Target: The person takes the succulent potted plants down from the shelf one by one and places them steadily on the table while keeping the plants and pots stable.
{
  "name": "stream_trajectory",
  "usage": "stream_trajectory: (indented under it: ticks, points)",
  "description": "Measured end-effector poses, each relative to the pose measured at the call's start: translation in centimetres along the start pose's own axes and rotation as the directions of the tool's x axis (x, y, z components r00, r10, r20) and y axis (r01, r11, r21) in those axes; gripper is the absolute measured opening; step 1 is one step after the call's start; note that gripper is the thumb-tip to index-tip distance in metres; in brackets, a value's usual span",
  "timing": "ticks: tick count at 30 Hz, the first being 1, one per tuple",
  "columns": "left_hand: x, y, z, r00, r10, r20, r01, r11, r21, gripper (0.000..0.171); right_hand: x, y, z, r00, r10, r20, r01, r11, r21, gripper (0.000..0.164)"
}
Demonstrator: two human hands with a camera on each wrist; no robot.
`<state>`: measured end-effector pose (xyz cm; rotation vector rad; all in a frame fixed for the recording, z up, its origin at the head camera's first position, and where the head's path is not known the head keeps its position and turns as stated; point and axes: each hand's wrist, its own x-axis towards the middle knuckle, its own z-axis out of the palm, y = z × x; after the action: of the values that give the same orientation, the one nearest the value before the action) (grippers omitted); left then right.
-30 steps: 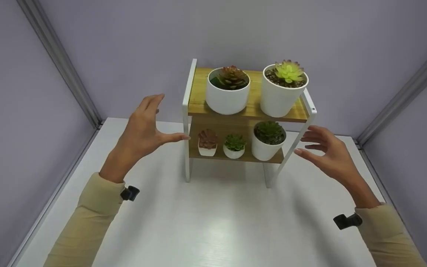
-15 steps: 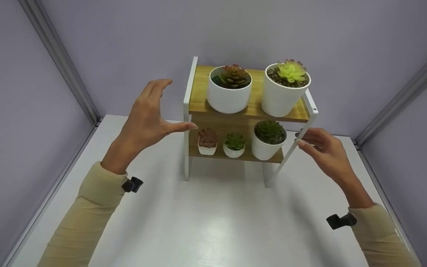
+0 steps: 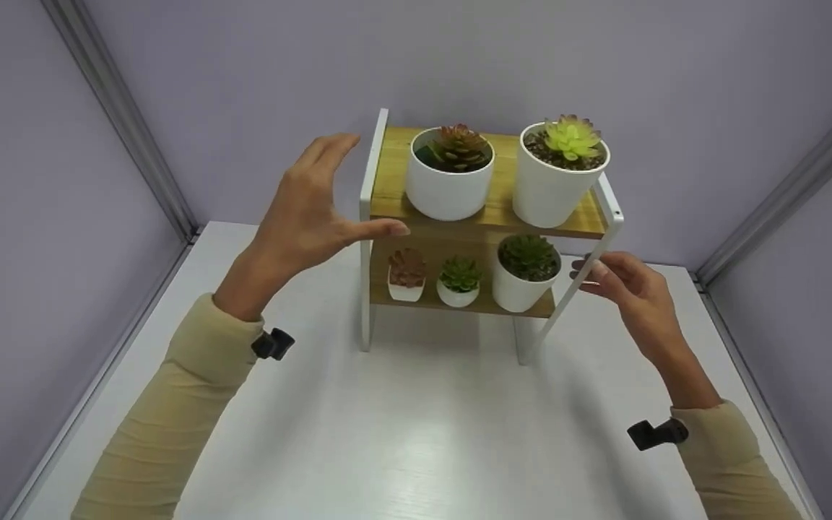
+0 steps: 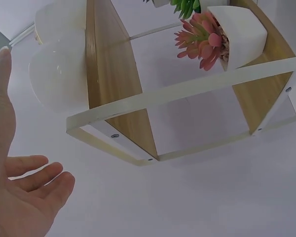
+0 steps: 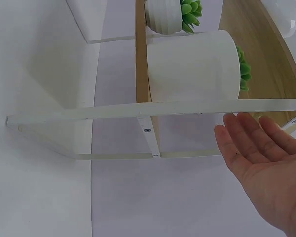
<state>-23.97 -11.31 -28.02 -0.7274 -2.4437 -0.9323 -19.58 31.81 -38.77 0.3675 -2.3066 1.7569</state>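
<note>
A two-tier plant rack (image 3: 391, 177) with wooden shelves and a white frame stands between my hands. My left hand (image 3: 308, 206) hovers at its upper left side, thumb and fingers spread wide, thumb reaching in front of the top corner. My right hand (image 3: 640, 289) is at the right-hand post, fingers behind it and thumb tip right at it; in the right wrist view the fingers (image 5: 251, 138) are loosely extended. On top stand a reddish succulent in a white pot (image 3: 449, 189) and a yellow-green one in a taller white pot (image 3: 549, 188).
The lower shelf (image 3: 423, 306) carries a small red succulent (image 3: 406, 269), a small green one (image 3: 460, 274) and a dark green one in a larger white pot (image 3: 521, 290). The rack stands on a white surface (image 3: 416, 412), close to a pale back wall (image 3: 279, 65).
My left hand has moved up and right, toward the rack's top left corner. My right hand has moved slightly left, its fingers now behind the post. The rack and plants stay put.
</note>
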Motion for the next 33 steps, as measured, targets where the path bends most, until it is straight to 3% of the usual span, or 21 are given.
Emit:
stream_trajectory:
  ticks: [10, 19, 23, 28, 33]
  points:
    - [1.8, 1.7, 0.0, 0.998, -0.015, 0.064, 0.019, 0.997, -0.072, 0.106, 0.2, 0.0, 0.3, 1.000, -0.004, -0.027, 0.007, 0.996, 0.088, 0.029]
    - [3.0, 3.3, -0.5, 0.986, -0.050, 0.158, 0.060, 0.996, -0.058, 0.112, 0.3, 0.1, 0.4, 0.999, 0.004, -0.035, 0.000, 0.992, 0.127, 0.029]
    - [3.5, 3.6, -0.8, 0.970, -0.105, 0.218, 0.119, 0.991, -0.055, 0.117, 0.4, 0.1, 0.5, 0.999, -0.001, -0.037, 0.006, 0.991, 0.135, 0.034]
    - [4.2, 3.8, -0.8, 0.939, -0.171, 0.297, 0.184, 0.983, -0.017, 0.122, 0.4, 0.3, 0.6, 0.999, 0.001, -0.037, 0.004, 0.992, 0.128, 0.033]
    - [5.1, 3.8, -0.8, 0.915, -0.214, 0.342, 0.224, 0.975, 0.009, 0.124, 0.3, 0.6, 0.8, 0.999, 0.007, -0.037, -0.003, 0.992, 0.123, 0.032]
